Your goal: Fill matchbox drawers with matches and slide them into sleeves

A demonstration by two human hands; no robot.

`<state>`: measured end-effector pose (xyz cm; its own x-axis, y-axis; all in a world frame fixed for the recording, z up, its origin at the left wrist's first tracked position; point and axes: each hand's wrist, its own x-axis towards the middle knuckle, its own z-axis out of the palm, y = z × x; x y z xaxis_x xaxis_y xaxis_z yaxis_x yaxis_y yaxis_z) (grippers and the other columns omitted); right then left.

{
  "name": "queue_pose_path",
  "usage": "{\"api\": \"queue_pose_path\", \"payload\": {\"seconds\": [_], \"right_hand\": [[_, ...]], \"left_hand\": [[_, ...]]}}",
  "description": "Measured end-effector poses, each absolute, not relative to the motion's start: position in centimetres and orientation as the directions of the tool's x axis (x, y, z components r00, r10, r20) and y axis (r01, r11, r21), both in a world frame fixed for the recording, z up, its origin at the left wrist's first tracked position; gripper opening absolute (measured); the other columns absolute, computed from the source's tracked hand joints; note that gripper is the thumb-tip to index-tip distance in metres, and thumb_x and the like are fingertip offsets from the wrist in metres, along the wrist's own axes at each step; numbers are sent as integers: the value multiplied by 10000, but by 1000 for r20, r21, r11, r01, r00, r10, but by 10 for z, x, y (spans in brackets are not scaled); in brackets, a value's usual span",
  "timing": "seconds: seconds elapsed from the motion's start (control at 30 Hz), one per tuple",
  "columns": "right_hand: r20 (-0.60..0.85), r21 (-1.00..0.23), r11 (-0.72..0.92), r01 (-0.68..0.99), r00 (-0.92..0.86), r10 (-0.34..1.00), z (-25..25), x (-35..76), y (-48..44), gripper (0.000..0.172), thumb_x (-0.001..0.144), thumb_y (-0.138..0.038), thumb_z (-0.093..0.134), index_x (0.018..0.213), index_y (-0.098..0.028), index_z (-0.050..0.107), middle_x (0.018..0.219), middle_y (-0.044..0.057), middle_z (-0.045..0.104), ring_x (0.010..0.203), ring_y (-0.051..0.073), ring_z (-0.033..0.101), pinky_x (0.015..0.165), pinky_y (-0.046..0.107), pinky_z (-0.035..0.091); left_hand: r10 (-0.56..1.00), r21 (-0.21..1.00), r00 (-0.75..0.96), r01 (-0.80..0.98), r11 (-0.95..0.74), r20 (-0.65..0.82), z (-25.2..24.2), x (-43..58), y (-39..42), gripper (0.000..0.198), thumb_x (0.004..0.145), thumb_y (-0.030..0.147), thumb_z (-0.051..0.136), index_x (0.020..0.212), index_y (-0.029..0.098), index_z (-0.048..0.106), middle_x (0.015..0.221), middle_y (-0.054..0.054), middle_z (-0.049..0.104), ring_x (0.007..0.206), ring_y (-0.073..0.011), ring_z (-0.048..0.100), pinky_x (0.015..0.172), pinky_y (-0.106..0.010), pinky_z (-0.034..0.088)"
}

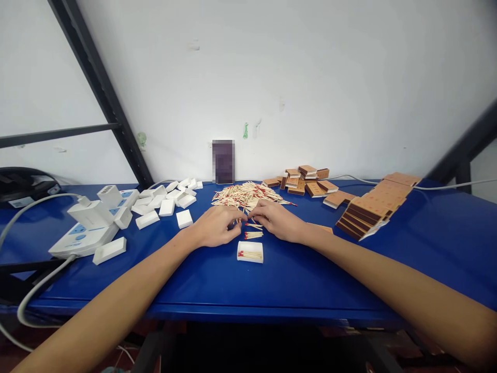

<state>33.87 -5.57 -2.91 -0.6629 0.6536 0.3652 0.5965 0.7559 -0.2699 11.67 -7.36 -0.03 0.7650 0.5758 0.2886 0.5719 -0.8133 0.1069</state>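
At the near edge of a heap of loose red-tipped matches point(250, 194), my left hand point(219, 225) and my right hand point(277, 221) almost meet. The fingers of both are bent and pinched, with matches at the fingertips. Just below my hands, small rows of matches point(253, 235) lie on the blue table, red heads to the left. Nearer to me sits a white matchbox tray point(250, 260) with several matches in it, their heads also to the left. How many matches my fingers hold is hidden.
Several white trays point(166, 207) lie scattered at left, beside a power strip point(83, 241) with plugs and cables. Brown matchbox sleeves point(306, 181) are piled at back right, with a stacked row of sleeves point(376, 204) further right. A dark blurred panel point(224, 161) stands against the wall.
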Motion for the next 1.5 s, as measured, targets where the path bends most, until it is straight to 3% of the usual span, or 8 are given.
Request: {"api": "queue_pose_path", "payload": {"seconds": [0.13, 0.47, 0.8, 1.0, 1.5], "right_hand": [[358, -267, 754, 600, -664, 656, -29, 339, -56, 258, 933, -123, 458, 1023, -187, 692, 916, 70, 573, 864, 184, 553, 781, 311, 437], [342, -284, 763, 581, -682, 646, -25, 338, -60, 240, 953, -178, 449, 1037, -194, 673, 932, 69, 561, 886, 189, 551, 805, 319, 436], [348, -257, 740, 622, -654, 671, -27, 339, -59, 242, 946, -166, 450, 1027, -182, 678, 913, 79, 563, 882, 198, 547, 798, 324, 438], [339, -265, 764, 588, -685, 645, -28, 339, -60, 278, 957, -180, 430, 1119, -217, 653, 930, 66, 555, 881, 189, 553, 784, 310, 430], [288, -286, 743, 605, -685, 669, -22, 338, -67, 174, 962, -287, 466, 965, -204, 619, 939, 48, 530, 821, 169, 528, 715, 287, 399]], "left_hand": [[587, 32, 773, 598, -801, 239, -1, 116, -74, 340, 880, 233, 449, 1148, 216, 657, 897, -45, 593, 783, -171, 568, 701, -282, 417], [568, 103, 796, 559, -823, 211, -1, 116, -74, 331, 881, 201, 439, 1109, 241, 675, 839, -18, 540, 762, -149, 541, 687, -276, 399], [593, 102, 777, 586, -804, 210, -4, 116, -70, 336, 890, 208, 423, 1138, 206, 650, 920, -44, 587, 828, -174, 568, 756, -297, 426], [579, 104, 787, 571, -815, 213, -4, 115, -71, 309, 883, 201, 437, 1070, 226, 682, 853, -25, 559, 758, -155, 550, 685, -278, 393], [567, 129, 780, 553, -823, 265, -2, 115, -71, 264, 882, 179, 421, 947, 191, 677, 867, -27, 592, 776, -156, 558, 740, -289, 418]]}}
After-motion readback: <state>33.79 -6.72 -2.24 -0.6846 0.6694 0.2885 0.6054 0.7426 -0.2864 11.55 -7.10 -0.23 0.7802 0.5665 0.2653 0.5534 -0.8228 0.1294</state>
